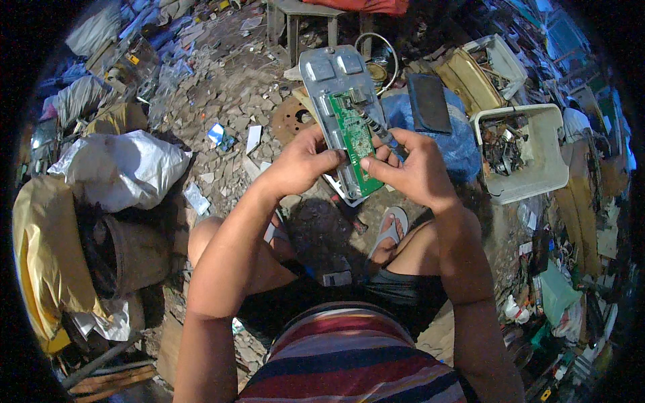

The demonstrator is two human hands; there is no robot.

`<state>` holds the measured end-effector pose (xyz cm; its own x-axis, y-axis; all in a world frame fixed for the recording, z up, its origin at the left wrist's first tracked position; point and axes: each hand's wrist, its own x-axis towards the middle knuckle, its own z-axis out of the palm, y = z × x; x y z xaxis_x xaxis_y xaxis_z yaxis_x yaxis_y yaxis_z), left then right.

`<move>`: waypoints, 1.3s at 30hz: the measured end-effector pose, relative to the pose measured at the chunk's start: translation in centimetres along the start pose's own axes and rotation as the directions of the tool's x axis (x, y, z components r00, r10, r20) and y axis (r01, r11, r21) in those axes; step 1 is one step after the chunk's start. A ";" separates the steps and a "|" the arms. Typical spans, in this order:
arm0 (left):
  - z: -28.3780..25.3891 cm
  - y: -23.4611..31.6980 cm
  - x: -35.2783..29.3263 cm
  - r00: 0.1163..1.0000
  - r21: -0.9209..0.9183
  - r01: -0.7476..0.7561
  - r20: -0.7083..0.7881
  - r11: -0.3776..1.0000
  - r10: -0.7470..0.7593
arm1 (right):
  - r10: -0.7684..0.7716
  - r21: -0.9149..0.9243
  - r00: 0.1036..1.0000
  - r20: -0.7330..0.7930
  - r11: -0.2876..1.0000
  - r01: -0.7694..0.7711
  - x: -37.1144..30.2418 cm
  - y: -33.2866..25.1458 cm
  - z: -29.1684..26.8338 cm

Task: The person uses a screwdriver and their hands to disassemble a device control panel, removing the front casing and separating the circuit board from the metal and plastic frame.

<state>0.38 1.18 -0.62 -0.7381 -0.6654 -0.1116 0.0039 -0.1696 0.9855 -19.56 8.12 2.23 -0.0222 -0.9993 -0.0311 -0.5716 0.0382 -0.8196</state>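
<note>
In front of me, above the ground, is a long grey plastic casing (324, 67) with a green circuit board (353, 124) lying along its inner face. My left hand (300, 161) is closed on the casing's left edge, its thumb over the rim by the board. My right hand (420, 168) is closed around what looks like a screwdriver (377, 127) with a banded, bluish handle. It slants up and left, its front end over the board's upper part. The right thumb rests on the lower part of the board; the other fingers are partly hidden behind the handle.
A white tub (557, 154) of dark scrap stands at the right, with a beige box (470, 77) beyond it. A dark flat panel (428, 104) lies on a blue bag (460, 144). White sacks (127, 171) and a bucket (141, 255) stand left. A wooden stool (295, 27) is ahead.
</note>
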 end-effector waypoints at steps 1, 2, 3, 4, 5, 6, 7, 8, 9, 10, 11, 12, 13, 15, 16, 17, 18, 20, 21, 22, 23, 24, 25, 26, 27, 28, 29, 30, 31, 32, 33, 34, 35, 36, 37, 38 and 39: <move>0.3 -0.2 0.1 0.997 0.041 -0.058 -0.046 0.997 0.060 | -0.038 -0.012 0.994 -0.099 0.999 0.037 0.1 0.4 0.2; 0.9 -0.6 0.2 0.989 0.085 -0.113 -0.090 0.990 0.121 | -0.077 -0.027 0.978 -0.196 0.997 0.073 0.1 1.0 0.7; 1.4 -1.1 0.2 0.974 0.127 -0.165 -0.136 0.978 0.182 | -0.116 -0.046 0.952 -0.284 0.993 0.107 0.2 1.0 1.0; 1.5 -1.5 0.3 0.963 0.282 -0.169 -0.156 0.944 0.219 | -0.099 0.025 0.945 -0.313 0.993 0.112 0.4 0.8 1.0; 1.6 -2.0 0.4 0.951 0.431 -0.163 -0.170 0.888 0.257 | -0.079 0.096 0.937 -0.340 0.988 0.119 0.5 0.5 0.8; 2.1 -2.1 0.5 0.938 0.565 -0.155 -0.175 0.811 0.301 | -0.059 0.161 0.928 -0.367 0.979 0.126 0.6 0.0 0.6; 2.9 -2.3 0.5 0.938 0.639 -0.051 -0.233 0.767 0.257 | -0.083 0.273 0.925 -0.372 0.942 0.194 0.9 0.0 0.5; 3.7 -2.4 0.6 0.939 0.692 -0.013 -0.240 0.722 0.247 | -0.079 0.304 0.931 -0.355 0.932 0.196 1.1 0.1 0.4; 4.4 -2.6 0.7 0.940 0.739 0.026 -0.248 0.674 0.236 | -0.075 0.336 0.938 -0.338 0.922 0.195 1.3 0.5 0.3; 4.9 -2.7 0.8 0.940 0.781 0.065 -0.257 0.621 0.225 | -0.072 0.366 0.945 -0.320 0.910 0.193 1.5 1.0 0.2; 5.1 -2.9 0.9 0.960 0.803 0.074 -0.218 0.592 0.176 | 0.009 0.431 0.951 -0.310 0.893 0.132 1.5 1.7 -0.2; 5.0 -3.2 0.8 0.946 0.830 0.010 -0.187 0.557 0.263 | 0.030 0.475 0.947 -0.319 0.870 0.132 1.6 1.4 0.0; 4.8 -3.4 0.7 0.925 0.855 -0.052 -0.154 0.516 0.347 | 0.052 0.517 0.944 -0.326 0.845 0.133 1.3 0.8 0.2; 4.5 -3.5 0.8 0.906 0.897 -0.117 -0.079 0.426 0.416 | 0.078 0.523 0.952 -0.297 0.847 0.094 1.0 0.5 -0.3; 4.6 -3.4 0.9 0.913 0.912 -0.097 -0.077 0.398 0.400 | 0.135 0.545 0.956 -0.260 0.838 0.030 0.9 0.8 -0.9; 4.6 -3.3 1.0 0.921 0.926 -0.076 -0.076 0.369 0.383 | 0.192 0.563 0.956 -0.221 0.826 -0.035 0.8 1.1 -1.3; 4.7 -3.1 1.0 0.929 0.941 -0.057 -0.073 0.335 0.362 | 0.250 0.583 0.951 -0.184 0.806 -0.099 0.7 1.0 -1.4; 4.8 -2.6 0.9 0.919 0.910 -0.073 -0.097 0.408 0.382 | 0.216 0.526 0.948 -0.232 0.848 -0.065 0.4 0.4 -1.3; 4.8 -2.3 0.7 0.915 0.893 -0.080 -0.110 0.443 0.388 | 0.188 0.487 0.955 -0.228 0.872 -0.055 0.5 0.6 -1.3; 4.7 -2.0 0.5 0.908 0.872 -0.072 -0.143 0.485 0.393 | 0.159 0.448 0.961 -0.224 0.893 -0.044 0.5 0.7 -1.2; 4.5 -1.7 0.3 0.901 0.848 -0.066 -0.175 0.525 0.397 | 0.162 0.477 0.963 -0.213 0.878 -0.042 0.4 0.6 -1.0; 4.3 -1.6 0.2 0.893 0.822 -0.065 -0.205 0.566 0.401 | 0.165 0.504 0.965 -0.204 0.863 -0.041 0.3 -0.1 -0.7; 4.3 -1.6 0.2 0.841 0.786 -0.111 -0.252 0.608 0.479 | 0.168 0.530 0.966 -0.196 0.847 -0.040 0.2 -0.5 -0.5; 4.2 -1.6 0.4 0.809 0.786 -0.147 -0.254 0.601 0.530 | 0.104 0.480 0.974 -0.200 0.877 0.005 0.1 -0.5 -0.3; 4.1 -1.6 0.6 0.774 0.786 -0.181 -0.257 0.591 0.579 | 0.039 0.430 0.979 -0.198 0.901 0.051 0.0 -0.2 0.0; 4.0 -1.6 0.8 0.736 0.787 -0.214 -0.260 0.579 0.625 | -0.026 0.380 0.981 -0.193 0.920 0.100 0.1 0.1 0.3; 3.9 -1.6 0.9 0.743 0.753 -0.216 -0.286 0.622 0.605 | -0.101 0.332 0.971 -0.215 0.928 0.170 0.2 0.6 0.5; 3.9 -1.6 1.0 0.750 0.716 -0.220 -0.310 0.663 0.584 | -0.175 0.280 0.956 -0.235 0.930 0.239 0.4 0.9 0.5; 3.9 -1.6 1.0 0.758 0.677 -0.223 -0.333 0.702 0.561 | -0.249 0.227 0.936 -0.250 0.924 0.307 0.6 1.0 0.5; 3.7 -1.6 1.0 0.793 0.637 -0.177 -0.360 0.750 0.492 | -0.125 0.312 0.960 -0.251 0.928 0.203 0.4 0.9 0.3; 3.6 -1.4 0.9 0.826 0.595 -0.128 -0.379 0.794 0.417 | 0.005 0.396 0.970 -0.244 0.913 0.095 0.2 0.6 0.1; 3.5 -1.3 0.8 0.854 0.550 -0.076 -0.394 0.831 0.339 | 0.133 0.476 0.965 -0.225 0.879 -0.011 0.0 0.4 -0.1; 3.5 -1.1 0.8 0.830 0.513 -0.043 -0.459 0.857 0.316 | 0.052 0.307 0.956 -0.290 0.951 0.041 0.3 1.7 -0.4; 3.6 -1.1 0.9 0.823 0.391 -0.104 -0.482 0.914 0.300 | -0.036 0.119 0.937 -0.348 0.990 0.082 0.4 3.9 -1.3; 3.2 -1.4 1.0 0.814 0.264 -0.159 -0.510 0.952 0.277 | -0.132 -0.071 0.916 -0.378 0.991 0.114 0.6 4.1 -1.6; 2.8 -1.7 1.1 0.807 0.131 -0.212 -0.535 0.968 0.249 | 0.008 0.169 0.900 -0.436 0.983 0.073 0.4 4.1 -1.8; 2.2 -1.8 1.2 0.801 0.005 -0.253 -0.559 0.967 0.213 | 0.157 0.403 0.877 -0.454 0.914 0.045 0.5 2.5 -1.5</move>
<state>-1.99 2.33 -2.25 -0.2137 -0.9757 0.0487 0.1870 0.0081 0.9823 -22.24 7.67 0.97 -0.4821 -0.8699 0.1038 -0.1931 -0.0101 -0.9811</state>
